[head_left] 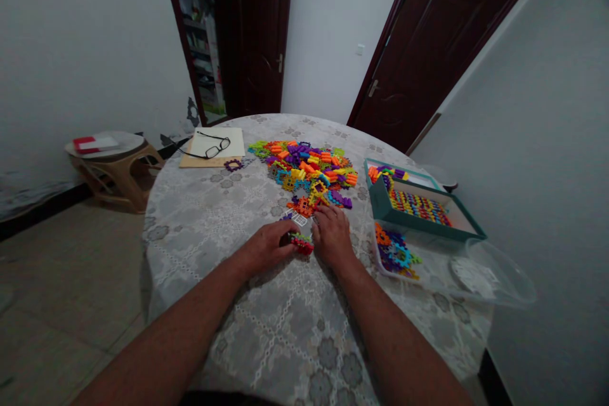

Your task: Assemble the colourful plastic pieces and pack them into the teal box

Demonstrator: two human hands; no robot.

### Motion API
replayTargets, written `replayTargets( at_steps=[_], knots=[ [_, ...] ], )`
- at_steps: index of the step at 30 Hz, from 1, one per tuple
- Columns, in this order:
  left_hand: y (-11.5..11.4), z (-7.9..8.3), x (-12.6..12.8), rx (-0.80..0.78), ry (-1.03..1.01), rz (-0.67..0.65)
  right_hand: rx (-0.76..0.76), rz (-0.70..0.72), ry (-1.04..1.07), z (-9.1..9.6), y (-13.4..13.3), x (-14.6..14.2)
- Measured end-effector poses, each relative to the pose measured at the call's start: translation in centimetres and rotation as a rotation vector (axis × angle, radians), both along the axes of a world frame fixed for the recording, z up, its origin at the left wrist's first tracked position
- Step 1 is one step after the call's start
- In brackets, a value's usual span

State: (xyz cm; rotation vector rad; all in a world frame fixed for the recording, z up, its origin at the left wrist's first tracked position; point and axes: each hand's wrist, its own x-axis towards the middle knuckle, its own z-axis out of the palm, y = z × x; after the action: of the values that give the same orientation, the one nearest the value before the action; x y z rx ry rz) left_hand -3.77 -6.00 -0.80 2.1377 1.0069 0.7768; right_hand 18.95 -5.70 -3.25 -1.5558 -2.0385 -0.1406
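The left hand [270, 246] clamps a toothed red-and-green plastic stack [302, 243]; the right hand [334, 238], near multicoloured plastic pieces [309, 168], has an unclear grip.

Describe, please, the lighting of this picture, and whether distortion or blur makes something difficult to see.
Head view: dim, soft light, no strong glare; head view: the dark red panelled door at right leans, likely from a tilted wide-angle lens; head view: the small red and green plastic pieces at the bare left hand look too soft to separate.
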Motion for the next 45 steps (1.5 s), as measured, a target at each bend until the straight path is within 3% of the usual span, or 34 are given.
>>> replayTargets(
  at_steps=[10, 18, 30, 37, 41, 45],
  knots=[
    [-0.1, 0.2, 0.0, 0.005, -0.021, -0.009, 0.057, -0.035, 0.108, -0.3, 0.0, 1.3],
    [-0.1, 0.1, 0.0, 0.033, -0.026, -0.024, 0.002, -0.023, 0.004, -1.1, -0.1, -0.3],
    [-0.1, -0.1, 0.0, 0.035, -0.012, -0.029, -0.051, 0.011, -0.044, -0.2, -0.7, -0.3],
    [-0.1, 0.1, 0.1, 0.043, 0.003, -0.032, 0.026, 0.075, 0.044, 0.3, -0.8, 0.2],
    [-0.1, 0.2, 0.1, 0.037, 0.007, -0.033, -0.049, 0.129, -0.004, 0.9, -1.4, 0.7],
    [-0.1, 0.2, 0.1, 0.029, 0.023, -0.015, -0.130, 0.075, -0.057, 0.9, -1.6, 0.6]
  ],
)
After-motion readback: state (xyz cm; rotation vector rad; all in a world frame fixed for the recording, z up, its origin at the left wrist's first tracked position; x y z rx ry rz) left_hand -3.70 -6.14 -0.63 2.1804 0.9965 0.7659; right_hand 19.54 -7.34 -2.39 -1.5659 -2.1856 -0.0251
